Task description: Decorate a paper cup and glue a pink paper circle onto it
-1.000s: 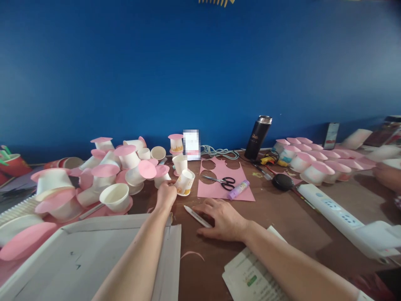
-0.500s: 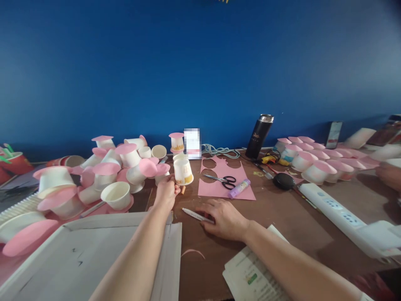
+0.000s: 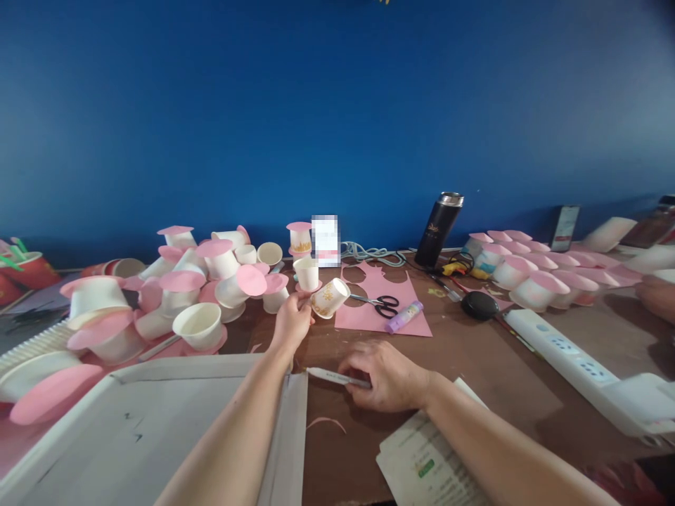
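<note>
Near the middle of the table, my left hand [image 3: 294,320] grips a white paper cup [image 3: 330,298] with a gold print, tilted to the right with its rim up. Just behind it stands another cup [image 3: 306,273] on a pink disc. My right hand [image 3: 382,376] is closed round a white pen [image 3: 335,377], whose tip points left. Beyond my right hand lie black-handled scissors [image 3: 386,306] and a purple glue stick [image 3: 404,317] on a pink sheet [image 3: 369,320] with round cutouts.
Many cups with pink discs [image 3: 182,282] crowd the left. More stand in rows [image 3: 538,287] at the right, near a power strip [image 3: 564,351]. A black bottle [image 3: 439,228] leans back right. A white box lid [image 3: 211,429] lies front left; another person's hand [image 3: 657,295] is far right.
The cup in my left hand has turned from rim-down to tilted with its rim up, and moved right. My right hand has lifted the pen and drawn slightly nearer.
</note>
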Demonstrator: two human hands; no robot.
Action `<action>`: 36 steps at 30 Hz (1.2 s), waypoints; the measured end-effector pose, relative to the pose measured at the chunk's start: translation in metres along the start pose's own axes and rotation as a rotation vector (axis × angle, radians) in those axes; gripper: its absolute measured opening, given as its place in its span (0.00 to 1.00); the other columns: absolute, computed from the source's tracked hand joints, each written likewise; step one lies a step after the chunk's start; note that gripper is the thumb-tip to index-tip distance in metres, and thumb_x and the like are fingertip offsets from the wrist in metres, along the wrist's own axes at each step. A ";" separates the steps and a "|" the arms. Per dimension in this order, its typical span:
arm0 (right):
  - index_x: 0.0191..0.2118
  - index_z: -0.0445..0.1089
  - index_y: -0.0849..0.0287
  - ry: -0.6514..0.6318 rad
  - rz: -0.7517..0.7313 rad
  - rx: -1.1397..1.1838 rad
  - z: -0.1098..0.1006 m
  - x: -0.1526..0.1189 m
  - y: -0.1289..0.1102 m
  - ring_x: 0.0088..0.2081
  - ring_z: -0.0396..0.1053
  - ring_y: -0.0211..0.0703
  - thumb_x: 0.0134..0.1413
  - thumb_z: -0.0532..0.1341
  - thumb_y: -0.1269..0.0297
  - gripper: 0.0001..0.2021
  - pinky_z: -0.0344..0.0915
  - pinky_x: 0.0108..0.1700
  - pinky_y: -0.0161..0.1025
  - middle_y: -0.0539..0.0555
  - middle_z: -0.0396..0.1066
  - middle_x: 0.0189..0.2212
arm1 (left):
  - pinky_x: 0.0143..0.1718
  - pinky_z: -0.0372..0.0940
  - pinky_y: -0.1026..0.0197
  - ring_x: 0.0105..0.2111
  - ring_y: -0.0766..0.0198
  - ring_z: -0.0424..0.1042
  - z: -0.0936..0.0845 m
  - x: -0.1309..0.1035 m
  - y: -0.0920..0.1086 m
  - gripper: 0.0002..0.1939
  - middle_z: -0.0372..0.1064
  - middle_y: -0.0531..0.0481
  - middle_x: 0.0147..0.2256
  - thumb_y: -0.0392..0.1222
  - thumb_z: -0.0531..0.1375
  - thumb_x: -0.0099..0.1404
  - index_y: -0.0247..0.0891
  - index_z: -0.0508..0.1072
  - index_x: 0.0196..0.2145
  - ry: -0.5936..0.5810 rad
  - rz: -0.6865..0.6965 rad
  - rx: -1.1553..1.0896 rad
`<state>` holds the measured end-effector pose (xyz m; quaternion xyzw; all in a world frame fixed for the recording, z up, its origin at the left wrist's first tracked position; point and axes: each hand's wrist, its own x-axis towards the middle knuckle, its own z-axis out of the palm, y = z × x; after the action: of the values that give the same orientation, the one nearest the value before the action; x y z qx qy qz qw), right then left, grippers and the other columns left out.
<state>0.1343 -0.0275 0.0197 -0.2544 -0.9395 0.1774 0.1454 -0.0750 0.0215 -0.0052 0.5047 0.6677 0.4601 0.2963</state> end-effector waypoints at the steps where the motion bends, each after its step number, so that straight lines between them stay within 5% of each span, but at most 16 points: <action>1: 0.36 0.72 0.58 0.005 0.011 -0.002 -0.001 -0.001 0.001 0.32 0.66 0.39 0.47 0.60 0.67 0.08 0.60 0.34 0.34 0.51 0.71 0.30 | 0.24 0.59 0.64 0.21 0.63 0.69 -0.001 0.000 0.001 0.17 0.69 0.51 0.19 0.36 0.53 0.59 0.37 0.71 0.46 -0.013 0.005 0.072; 7: 0.36 0.72 0.58 0.045 0.050 0.033 -0.004 -0.003 0.005 0.31 0.66 0.39 0.46 0.60 0.69 0.09 0.61 0.35 0.34 0.51 0.69 0.30 | 0.42 0.62 0.59 0.42 0.53 0.71 -0.004 -0.002 0.006 0.13 0.74 0.42 0.40 0.35 0.55 0.58 0.36 0.73 0.40 -0.018 0.107 0.410; 11: 0.36 0.71 0.58 0.058 0.059 0.062 -0.007 -0.004 0.003 0.30 0.65 0.38 0.48 0.59 0.69 0.08 0.60 0.33 0.34 0.51 0.68 0.28 | 0.43 0.62 0.57 0.45 0.51 0.70 -0.005 -0.005 0.007 0.16 0.70 0.37 0.45 0.35 0.55 0.57 0.35 0.71 0.44 -0.015 0.102 0.584; 20: 0.37 0.71 0.58 0.078 0.089 0.101 -0.007 -0.004 0.004 0.28 0.63 0.36 0.48 0.59 0.70 0.09 0.59 0.31 0.33 0.50 0.67 0.27 | 0.36 0.63 0.54 0.42 0.44 0.72 -0.012 -0.012 0.017 0.18 0.71 0.31 0.41 0.46 0.55 0.59 0.31 0.71 0.42 -0.078 -0.009 0.879; 26: 0.38 0.69 0.59 0.161 0.121 0.159 -0.005 -0.004 0.007 0.31 0.65 0.37 0.50 0.58 0.71 0.08 0.62 0.34 0.34 0.51 0.68 0.31 | 0.36 0.63 0.55 0.40 0.46 0.72 -0.014 -0.013 0.018 0.14 0.72 0.32 0.38 0.37 0.55 0.57 0.31 0.70 0.41 -0.114 -0.002 0.943; 31: 0.37 0.68 0.58 0.278 0.185 0.208 -0.005 -0.004 0.012 0.30 0.64 0.36 0.51 0.59 0.71 0.06 0.62 0.34 0.34 0.50 0.66 0.30 | 0.36 0.64 0.56 0.39 0.50 0.72 -0.016 -0.012 0.017 0.12 0.72 0.37 0.39 0.38 0.55 0.59 0.34 0.70 0.41 0.048 0.155 0.825; 36: 0.39 0.67 0.57 0.444 0.249 0.314 -0.003 -0.004 0.019 0.30 0.64 0.36 0.56 0.57 0.67 0.05 0.63 0.32 0.34 0.50 0.66 0.31 | 0.38 0.67 0.59 0.38 0.59 0.72 -0.014 -0.010 0.019 0.11 0.72 0.45 0.38 0.37 0.56 0.60 0.38 0.70 0.41 0.221 0.501 0.336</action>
<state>0.1467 -0.0135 0.0142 -0.3747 -0.8073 0.2770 0.3622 -0.0761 0.0091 0.0173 0.6422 0.6174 0.4542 0.0119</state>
